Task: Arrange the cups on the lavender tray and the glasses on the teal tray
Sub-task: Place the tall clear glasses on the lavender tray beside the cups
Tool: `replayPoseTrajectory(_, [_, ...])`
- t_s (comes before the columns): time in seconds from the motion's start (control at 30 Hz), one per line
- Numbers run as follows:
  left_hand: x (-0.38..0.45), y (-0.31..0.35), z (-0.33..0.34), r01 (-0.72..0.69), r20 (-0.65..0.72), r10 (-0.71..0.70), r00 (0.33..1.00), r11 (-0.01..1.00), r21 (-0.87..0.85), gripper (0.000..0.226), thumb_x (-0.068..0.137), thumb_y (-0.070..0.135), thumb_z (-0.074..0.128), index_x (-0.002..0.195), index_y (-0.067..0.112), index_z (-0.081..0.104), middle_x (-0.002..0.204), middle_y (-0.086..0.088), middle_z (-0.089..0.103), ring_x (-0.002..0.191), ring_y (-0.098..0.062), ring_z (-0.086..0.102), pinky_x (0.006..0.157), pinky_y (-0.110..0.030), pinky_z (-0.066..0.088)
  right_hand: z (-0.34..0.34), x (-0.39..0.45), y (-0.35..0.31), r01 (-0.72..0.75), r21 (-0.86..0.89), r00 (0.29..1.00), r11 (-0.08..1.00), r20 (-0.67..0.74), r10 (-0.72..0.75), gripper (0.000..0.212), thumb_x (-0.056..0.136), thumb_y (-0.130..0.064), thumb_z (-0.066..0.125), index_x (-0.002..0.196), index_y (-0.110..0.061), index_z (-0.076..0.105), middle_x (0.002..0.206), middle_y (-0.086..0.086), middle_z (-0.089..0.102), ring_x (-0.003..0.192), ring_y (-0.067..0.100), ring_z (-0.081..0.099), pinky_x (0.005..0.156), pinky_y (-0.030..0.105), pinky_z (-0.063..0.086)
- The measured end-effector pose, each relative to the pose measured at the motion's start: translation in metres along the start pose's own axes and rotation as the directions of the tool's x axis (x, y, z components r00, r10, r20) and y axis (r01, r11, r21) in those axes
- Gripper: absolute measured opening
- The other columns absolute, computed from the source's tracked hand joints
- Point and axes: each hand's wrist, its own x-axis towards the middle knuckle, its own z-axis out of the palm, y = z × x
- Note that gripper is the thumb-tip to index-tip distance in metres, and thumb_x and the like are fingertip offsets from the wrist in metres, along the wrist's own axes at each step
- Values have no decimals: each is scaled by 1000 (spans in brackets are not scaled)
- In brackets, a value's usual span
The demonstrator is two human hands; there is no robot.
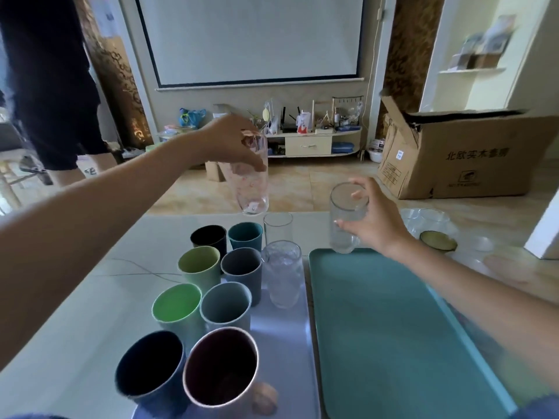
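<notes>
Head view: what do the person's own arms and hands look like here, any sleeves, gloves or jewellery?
Both forearms are bare along their visible length. The left hand and right hand wear no gloves, and no rings, watch or bracelet show. A bit of blue fabric shows at the bottom right corner, possibly a sleeve; I cannot tell.

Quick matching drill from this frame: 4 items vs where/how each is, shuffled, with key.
1. pink-print glass
2. plain glass
3. ribbed glass
4. teal tray

a. stands on the lavender tray
b. nothing standing on it yet
c. held in the air by the left hand
d. held by the right hand at the teal tray's far edge

Pairs: 1-c, 2-d, 3-a, 4-b
</notes>
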Motion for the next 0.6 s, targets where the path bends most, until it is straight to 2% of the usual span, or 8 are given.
replayPoseTrajectory(0.13, [-27,18,-18,18,-48,-19,999,999,-30,77,60,34,84,129,24,52,130,-4,54,117,-24,50,90,-34,44,-20,-38,-9,17,-5,1000,1000,4,-17,77,68,-20,83,131,-22,39,116,3,54,81,12,50,64,19,37])
replayPoseTrajectory(0.23, [-44,31,-28,4,-74,-7,997,999,-46,76,63,29,83,132,19,50,131,-7,54,117,-25,51,94,-33,41,-27,-64,-15,-8,11,1000,1000,11,7,74,68,-24,83,129,-27,41,112,-3,54,72,8,50,60,15,36])
replayPoseTrajectory(0.33, [-64,41,-30,-13,-93,4,996,995,-95,73,66,27,82,131,18,51,129,-5,55,105,-15,49,88,-25,37,-26,-86,-19,-23,57,999,998,30,21,72,66,-28,84,124,-33,43,110,-4,57,80,16,58,66,24,44])
replayPoseTrajectory(0.43, [-82,48,-23,-16,-85,8,996,995,-95,75,65,30,82,132,19,50,129,-3,55,107,-14,50,88,-24,36,-17,-100,-21,-49,133,996,990,86,38,70,65,-28,85,121,-38,44,109,-4,58,92,16,59,79,30,47])
replayPoseTrajectory(0.53, [-99,50,-14,-13,-62,8,998,996,-83,77,63,32,83,132,22,51,120,4,55,102,-12,49,87,-24,39,-7,-108,-23,-64,176,993,982,114,45,72,64,-27,86,121,-37,44,106,-8,57,94,17,61,78,27,48])
replayPoseTrajectory(0.6, [-107,46,-8,1,-57,-6,998,995,-96,77,62,33,84,131,25,52,121,2,56,98,-14,51,85,-26,42,1,-108,-25,-68,177,991,982,127,46,72,64,-26,86,122,-36,44,103,-12,56,92,20,62,76,27,49])
